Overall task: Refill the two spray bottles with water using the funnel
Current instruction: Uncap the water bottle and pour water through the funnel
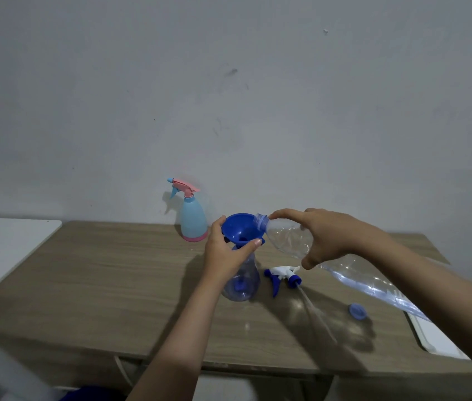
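Grey wall behind a wood-grain table (90,285). Right hand (326,237) grips a large clear plastic water bottle (353,274), tilted, its open neck at the rim of a blue plastic funnel (242,228). Left hand (224,248) holds that funnel, seated in the neck of a clear blue-tinted spray bottle (243,280) standing mid-table. Light-blue spray bottle with pink trigger (193,219) stands by the wall. White-and-blue trigger sprayer head (282,274) lies just right of the clear bottle; small blue cap (357,311) further right.

Blue funnel (242,228), pale-blue-and-pink spray bottle (193,219), wood-grain tan table (99,279).
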`<action>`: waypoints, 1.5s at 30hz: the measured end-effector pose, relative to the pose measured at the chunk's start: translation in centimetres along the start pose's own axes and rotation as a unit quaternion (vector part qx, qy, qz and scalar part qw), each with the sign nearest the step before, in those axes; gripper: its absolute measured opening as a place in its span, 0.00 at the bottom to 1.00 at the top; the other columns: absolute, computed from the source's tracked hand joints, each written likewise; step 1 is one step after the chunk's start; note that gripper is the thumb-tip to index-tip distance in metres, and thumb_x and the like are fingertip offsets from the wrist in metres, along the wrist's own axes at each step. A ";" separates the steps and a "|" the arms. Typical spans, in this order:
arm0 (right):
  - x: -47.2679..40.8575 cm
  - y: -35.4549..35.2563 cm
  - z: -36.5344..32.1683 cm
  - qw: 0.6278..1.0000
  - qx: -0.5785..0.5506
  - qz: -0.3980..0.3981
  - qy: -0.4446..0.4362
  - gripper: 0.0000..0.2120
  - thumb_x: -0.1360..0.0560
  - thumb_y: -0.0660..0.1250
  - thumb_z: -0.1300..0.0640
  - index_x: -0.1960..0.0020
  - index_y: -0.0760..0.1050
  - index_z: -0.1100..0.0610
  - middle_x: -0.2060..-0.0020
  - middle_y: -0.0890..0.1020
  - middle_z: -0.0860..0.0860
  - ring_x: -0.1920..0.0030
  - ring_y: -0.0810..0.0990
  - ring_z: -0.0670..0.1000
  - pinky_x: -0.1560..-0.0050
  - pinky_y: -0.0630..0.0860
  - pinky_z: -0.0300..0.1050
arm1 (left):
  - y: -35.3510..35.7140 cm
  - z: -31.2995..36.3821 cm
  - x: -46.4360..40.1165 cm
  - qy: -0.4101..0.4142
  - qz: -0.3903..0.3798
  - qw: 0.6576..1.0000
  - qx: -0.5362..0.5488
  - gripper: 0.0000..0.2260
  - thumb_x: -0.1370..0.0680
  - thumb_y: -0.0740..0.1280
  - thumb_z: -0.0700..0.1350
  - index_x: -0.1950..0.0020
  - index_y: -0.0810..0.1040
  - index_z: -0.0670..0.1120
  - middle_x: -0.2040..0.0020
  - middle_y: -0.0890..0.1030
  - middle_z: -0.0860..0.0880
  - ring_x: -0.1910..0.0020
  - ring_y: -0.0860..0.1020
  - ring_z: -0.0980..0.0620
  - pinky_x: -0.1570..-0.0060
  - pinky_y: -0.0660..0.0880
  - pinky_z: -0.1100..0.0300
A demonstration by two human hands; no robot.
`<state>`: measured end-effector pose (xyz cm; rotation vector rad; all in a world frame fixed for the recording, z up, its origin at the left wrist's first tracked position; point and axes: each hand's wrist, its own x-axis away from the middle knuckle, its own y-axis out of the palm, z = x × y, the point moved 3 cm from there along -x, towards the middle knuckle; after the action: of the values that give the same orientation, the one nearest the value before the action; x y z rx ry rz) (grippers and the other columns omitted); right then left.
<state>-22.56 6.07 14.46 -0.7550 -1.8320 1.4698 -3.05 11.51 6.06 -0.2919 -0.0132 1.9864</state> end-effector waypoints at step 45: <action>-0.1 -1.8 -1.4 0.993 0.116 -0.021 0.001 0.47 0.41 0.76 0.47 0.34 0.50 0.27 0.55 0.73 0.46 0.64 0.74 0.45 0.69 0.67 0.41 | -0.1 0.0 0.0 -0.009 0.000 1.000 -0.005 0.32 0.36 0.80 0.50 0.40 0.64 0.59 0.48 0.73 0.65 0.49 0.73 0.68 0.62 0.72 0.76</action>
<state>-21.42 6.46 16.39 -0.5993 -1.6278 1.6187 -2.95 11.52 6.11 -0.2803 -0.0335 1.9899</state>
